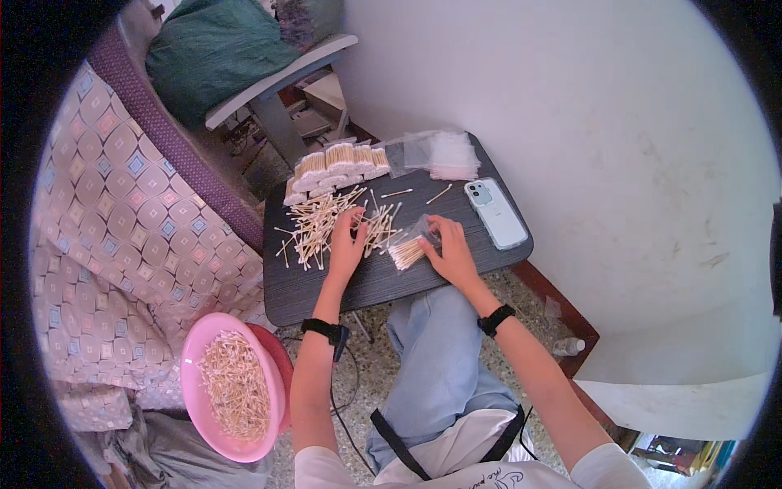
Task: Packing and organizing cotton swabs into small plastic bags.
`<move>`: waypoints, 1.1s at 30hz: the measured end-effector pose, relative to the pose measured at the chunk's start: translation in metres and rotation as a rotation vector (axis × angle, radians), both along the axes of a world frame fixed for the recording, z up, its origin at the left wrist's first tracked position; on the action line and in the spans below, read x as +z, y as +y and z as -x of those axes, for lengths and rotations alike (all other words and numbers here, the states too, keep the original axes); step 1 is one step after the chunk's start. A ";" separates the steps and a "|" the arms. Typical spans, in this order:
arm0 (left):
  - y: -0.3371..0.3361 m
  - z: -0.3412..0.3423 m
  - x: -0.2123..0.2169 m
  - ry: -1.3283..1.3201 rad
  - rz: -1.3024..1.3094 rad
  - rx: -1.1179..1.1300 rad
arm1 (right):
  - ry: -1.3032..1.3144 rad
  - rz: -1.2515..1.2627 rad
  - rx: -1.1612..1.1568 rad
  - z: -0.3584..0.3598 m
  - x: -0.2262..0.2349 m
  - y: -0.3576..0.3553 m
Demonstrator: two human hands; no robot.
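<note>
plainly, bagged swabs touch the right hand, left hand apart.

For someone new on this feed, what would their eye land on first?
Probably the bright pink basin of cotton swabs at lower left, beside the dark table. Next, the loose swab heap on the table's left half, with the left hand at it and the right hand at a clear bag of swabs. A pale phone lies near the table's right edge.
</note>
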State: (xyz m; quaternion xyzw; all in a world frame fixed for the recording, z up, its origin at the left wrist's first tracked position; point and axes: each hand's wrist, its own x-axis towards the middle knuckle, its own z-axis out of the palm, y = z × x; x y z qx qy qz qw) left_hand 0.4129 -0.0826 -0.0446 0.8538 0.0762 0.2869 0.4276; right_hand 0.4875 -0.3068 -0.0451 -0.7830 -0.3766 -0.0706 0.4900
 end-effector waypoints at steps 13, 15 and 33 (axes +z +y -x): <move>-0.025 0.022 -0.006 0.205 -0.643 0.020 | 0.044 -0.052 0.031 -0.005 -0.009 -0.001; -0.025 0.016 -0.004 0.192 -0.635 0.025 | 0.055 -0.049 0.079 -0.004 -0.008 -0.002; -0.093 0.063 -0.010 0.249 -0.759 0.050 | -0.283 0.267 0.270 -0.016 0.022 0.036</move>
